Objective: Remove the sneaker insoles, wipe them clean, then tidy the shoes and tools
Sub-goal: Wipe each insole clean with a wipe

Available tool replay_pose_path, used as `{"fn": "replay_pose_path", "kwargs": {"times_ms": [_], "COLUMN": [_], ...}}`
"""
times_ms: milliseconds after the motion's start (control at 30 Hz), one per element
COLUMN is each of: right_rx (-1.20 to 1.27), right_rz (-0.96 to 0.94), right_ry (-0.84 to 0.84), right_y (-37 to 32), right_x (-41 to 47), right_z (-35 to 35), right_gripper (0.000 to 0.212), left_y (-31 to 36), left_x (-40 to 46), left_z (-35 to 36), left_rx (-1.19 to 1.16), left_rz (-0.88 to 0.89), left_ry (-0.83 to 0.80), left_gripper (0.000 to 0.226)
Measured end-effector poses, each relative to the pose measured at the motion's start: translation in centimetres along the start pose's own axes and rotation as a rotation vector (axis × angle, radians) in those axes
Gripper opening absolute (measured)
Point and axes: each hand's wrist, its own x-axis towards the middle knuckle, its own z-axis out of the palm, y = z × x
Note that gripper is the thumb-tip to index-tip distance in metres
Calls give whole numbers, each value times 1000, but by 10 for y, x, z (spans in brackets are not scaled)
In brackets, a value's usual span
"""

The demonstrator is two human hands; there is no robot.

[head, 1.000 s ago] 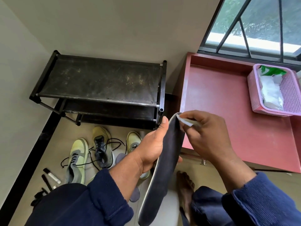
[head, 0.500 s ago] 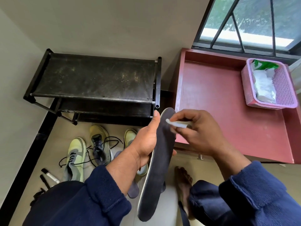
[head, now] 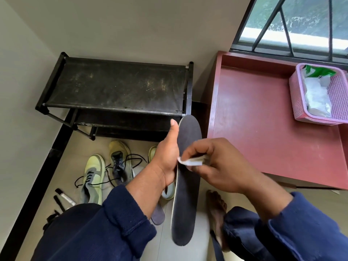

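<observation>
Above the floor and the loose sneakers (head: 94,176), left hand (head: 166,159) gripping dark insole (head: 185,200) along its edge, thumb up. Right hand (head: 216,166) pinching white wipe (head: 190,162) against insole's middle. Second insole (head: 158,213) down below.

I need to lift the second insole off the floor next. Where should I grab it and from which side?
Only the rounded end of the second insole shows, lying flat on the tile beside the left sleeve; the rest is hidden. Probably pinch that exposed end across its thin edge, coming from above and the right, where bare floor leaves room for fingers.
</observation>
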Motion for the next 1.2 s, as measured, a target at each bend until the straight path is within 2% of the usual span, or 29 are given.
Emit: {"fn": "replay_pose_path", "kwargs": {"times_ms": [67,100,200,267,333,400,467,533,567,600,667,733,800,867,933,1100,1133,1200], "right_rx": [42,56,114,58,-101,-175,-132,-35,21,70,116,67,-27,-104,-138,-24,20,57], "right_rz": [33,55,144,167,78,-63,-143,-128,-78,-23,69,123,158,150,112,-59,-77,-55], "right_ry": [-104,-61,298,421,315,120,-110,-220,-184,-80,254,578,739,779,747,365,350,501], "right_y": [2,4,12,14,13,8,1,-1,1,4,8,10,13,15,12,0,-1,1], "right_x": [-3,-3,0,4,4,2,-2,-6,-7,-7,-3,3,5,6,4,-2,-3,-4], "right_z": [-10,-14,-16,-8,2,8,4,-7,-11,-14,-14,-11,-10,-9,-5,-5,-9,-15], "right_gripper": [30,28,22,17,20,25,29,29,28,27,24,19,15,14,18,26,26,25], "left_y": [3,5,6,8,9,11,14,14,15,14,12,6,0,-1,-3,-6,-6,-6], "left_x": [3,3,0,-4,-6,-8,-8,-7,-8,-7,-8,-8,-8,-10,-10,-7,-6,-6], "left_z": [-1,-1,-1,1,2,3,2,1,1,0,2,5,7,12,14,9,8,8], "left_rx": [-133,-190,-258,-230,-214,-225,-237,-236,-244,-257,-272,-226,-167,-128,-98,-123,-118,-132], "left_rz": [9,6,-15,-10,5,33,59,60,54,45,19,1,-24,-57,-89,-82,-70,-70], "left_ry": [-48,-83,-165,-200,-174,-124,-102,-122,-141,-165,-241,-327,-416,-461,-460,-393,-402,-453], "left_gripper": [94,96,95,95,95,94,91,91,93,96,97,94,92,88,84,86,88,92]}}
